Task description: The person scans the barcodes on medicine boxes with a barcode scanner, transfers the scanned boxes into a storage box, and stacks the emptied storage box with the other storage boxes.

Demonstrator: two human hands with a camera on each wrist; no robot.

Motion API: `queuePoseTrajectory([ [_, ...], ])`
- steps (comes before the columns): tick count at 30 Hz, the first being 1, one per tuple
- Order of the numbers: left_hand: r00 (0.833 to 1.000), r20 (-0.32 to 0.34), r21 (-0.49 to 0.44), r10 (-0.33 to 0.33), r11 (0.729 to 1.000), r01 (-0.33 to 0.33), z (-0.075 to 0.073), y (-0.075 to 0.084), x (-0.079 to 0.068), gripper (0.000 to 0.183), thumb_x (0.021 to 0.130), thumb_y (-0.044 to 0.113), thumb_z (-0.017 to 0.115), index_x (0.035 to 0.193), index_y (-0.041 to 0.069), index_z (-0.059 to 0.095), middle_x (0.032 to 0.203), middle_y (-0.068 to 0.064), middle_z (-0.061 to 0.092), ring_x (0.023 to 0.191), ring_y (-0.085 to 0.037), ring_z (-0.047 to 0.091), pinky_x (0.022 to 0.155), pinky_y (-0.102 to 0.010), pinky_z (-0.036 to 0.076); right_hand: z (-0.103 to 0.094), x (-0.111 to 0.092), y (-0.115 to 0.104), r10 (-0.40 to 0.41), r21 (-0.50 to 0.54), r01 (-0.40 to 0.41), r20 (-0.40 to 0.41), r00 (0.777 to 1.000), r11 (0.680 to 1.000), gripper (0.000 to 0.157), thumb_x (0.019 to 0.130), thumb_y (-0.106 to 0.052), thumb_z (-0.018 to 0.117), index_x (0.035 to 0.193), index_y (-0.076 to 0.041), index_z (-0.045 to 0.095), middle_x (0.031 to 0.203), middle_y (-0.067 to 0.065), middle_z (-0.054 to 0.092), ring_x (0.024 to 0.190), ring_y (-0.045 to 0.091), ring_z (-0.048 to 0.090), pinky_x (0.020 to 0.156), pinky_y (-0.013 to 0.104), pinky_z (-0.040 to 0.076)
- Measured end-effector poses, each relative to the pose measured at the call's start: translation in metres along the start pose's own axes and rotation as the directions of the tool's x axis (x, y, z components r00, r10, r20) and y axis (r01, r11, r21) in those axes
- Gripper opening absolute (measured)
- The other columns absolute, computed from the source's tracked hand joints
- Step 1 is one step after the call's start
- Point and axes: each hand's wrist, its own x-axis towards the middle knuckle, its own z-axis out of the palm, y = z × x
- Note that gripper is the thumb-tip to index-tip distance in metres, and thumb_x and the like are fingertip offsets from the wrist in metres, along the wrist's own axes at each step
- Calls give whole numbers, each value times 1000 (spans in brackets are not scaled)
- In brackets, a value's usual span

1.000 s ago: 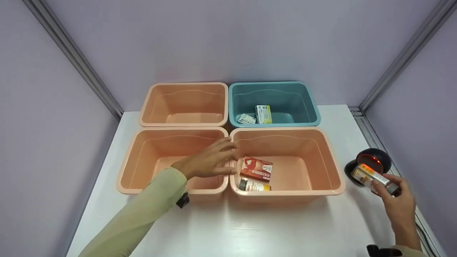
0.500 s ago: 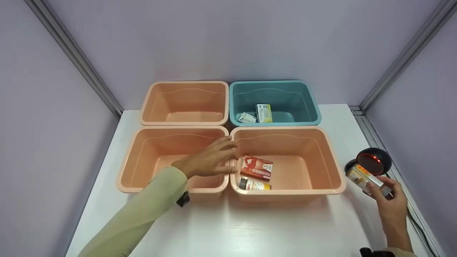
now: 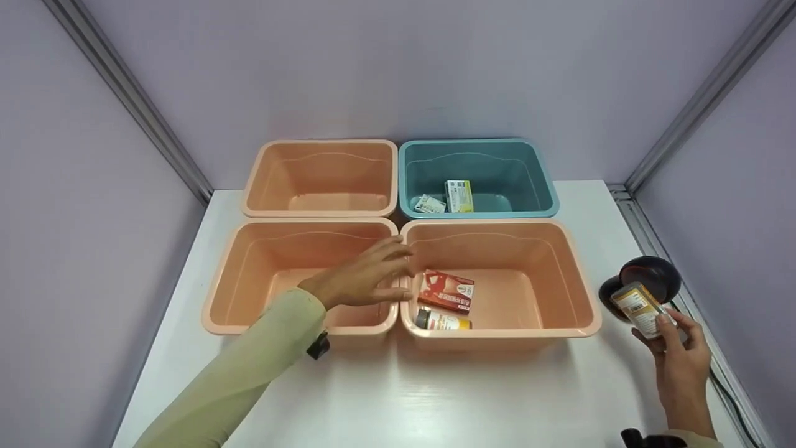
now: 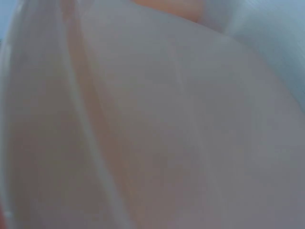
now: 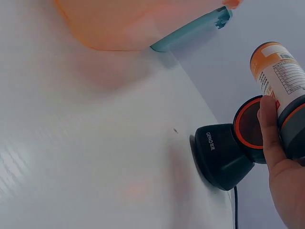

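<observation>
My right hand (image 3: 681, 361) holds a supplement bottle (image 3: 637, 308) with an orange and white label, tilted in front of a black desktop barcode scanner (image 3: 660, 277). In the right wrist view, the thumb lies along the bottle (image 5: 279, 71) near its dark cap, and the scanner (image 5: 217, 155) stands just behind. My left hand (image 3: 367, 274) rests over the adjoining rims of the two front bins, fingers loosely spread and holding nothing. Under its fingertips, the front right peach bin (image 3: 497, 336) contains a red medicine box (image 3: 446, 291) and a small bottle (image 3: 444, 320) with a dark cap.
Behind stand another peach bin (image 3: 320, 213) and a teal bin (image 3: 479, 215), the latter with two small medicine boxes, one a white-green box (image 3: 459, 196). A front left peach bin (image 3: 214, 305) lies beneath my left forearm. The scanner's cable (image 3: 731, 398) runs along the right edge.
My right hand has turned the bottle so another side of its label shows, and shifted slightly left. The scanner's red light, lit earlier, now looks dark. The left hand keeps its place.
</observation>
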Motion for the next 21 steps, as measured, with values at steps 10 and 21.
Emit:
queuePoseTrajectory([
  [10,1000,3,38,17,999,-17,-1,-2,2,54,105,59,65,142,20,67,174,-9,40,170,-35,18,135,-63,26,0,-1,1,6,-24,-6,-30,1000,1000,23,109,-9,66,131,-13,63,128,3,55,100,11,74,85,24,67],
  [21,1000,2,34,10,999,-10,-1,-1,0,53,105,59,66,143,22,66,174,-8,40,170,-35,18,133,-66,28,12,-2,-33,-79,-636,61,0,997,769,42,103,-32,77,139,-19,62,109,-10,58,86,-3,67,72,14,62],
])
